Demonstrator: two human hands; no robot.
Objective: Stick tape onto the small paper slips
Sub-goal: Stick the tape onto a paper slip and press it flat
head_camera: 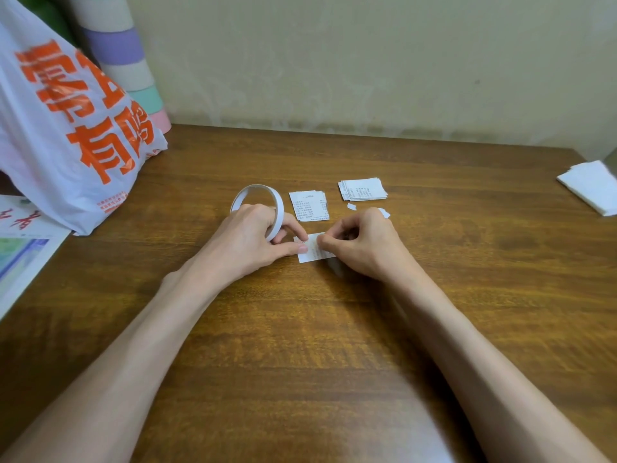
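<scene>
Forearms reach in from the near edge of the wooden table (300, 329) and meet at the one slip (312, 253) we are working on, which lies flat on the wood between the hands. Our left hand (247, 238) grips the tape roll (258, 195), fingers curled about its white ring, while the thumb and forefinger tip press down on the slip's left edge. Our right hand (360, 245) is curled tight, its fingertips pinching at the slip's right side. Whether they hold a free end of tape or only the paper, we cannot tell.

Just beyond the hands lies a small pile of printed slips (309, 205), and farther right a second, neater pile (362, 188), with two torn white scraps (351, 206) between them and our right hand. We cannot see which pile is taped, so we judge the job to be mid-course, with one slip in hand and more likely waiting.

Farther off, a printed plastic bag (66, 128) slumps at the left and folded white paper (591, 188) lies at the right edge.
</scene>
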